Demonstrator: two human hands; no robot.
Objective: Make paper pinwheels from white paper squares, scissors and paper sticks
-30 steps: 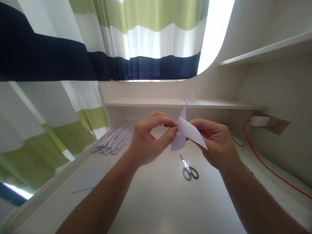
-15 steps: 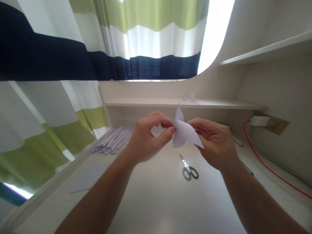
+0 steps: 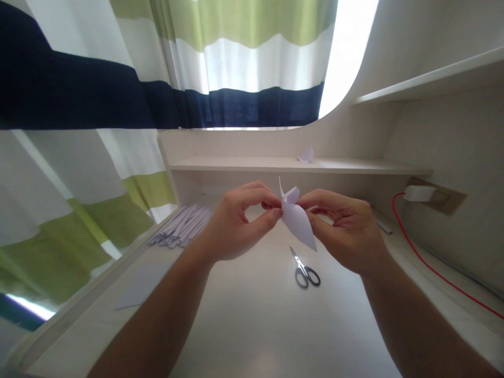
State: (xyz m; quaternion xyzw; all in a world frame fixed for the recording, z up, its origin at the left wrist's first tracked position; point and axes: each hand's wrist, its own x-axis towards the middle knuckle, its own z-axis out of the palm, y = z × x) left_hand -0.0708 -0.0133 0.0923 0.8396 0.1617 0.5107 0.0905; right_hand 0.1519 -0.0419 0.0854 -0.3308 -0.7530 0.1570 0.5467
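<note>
Between my hands, above the desk, is a white folded paper shape (image 3: 298,223) with pointed, petal-like flaps. My left hand (image 3: 246,220) pinches its left edge between thumb and forefinger. From the other side, the thumb and fingers of my right hand (image 3: 338,223) close on the paper's right part; the exact grip is partly hidden behind a flap. On the desk below lie scissors (image 3: 303,271) with dark handles, blades pointing away from me and nearly together.
Many narrow white paper strips (image 3: 181,226) are heaped at the left. Nearer me lies a flat white sheet (image 3: 137,289), partly behind my left forearm. Another small folded paper (image 3: 306,155) sits on the back shelf (image 3: 244,164). A red cable (image 3: 429,257) runs from a white plug (image 3: 419,193).
The paper shape has turned between my fingers: its large flap now points more steeply down, and the upper flap looks thin, seen edge-on. My right fingers have shifted slightly left.
</note>
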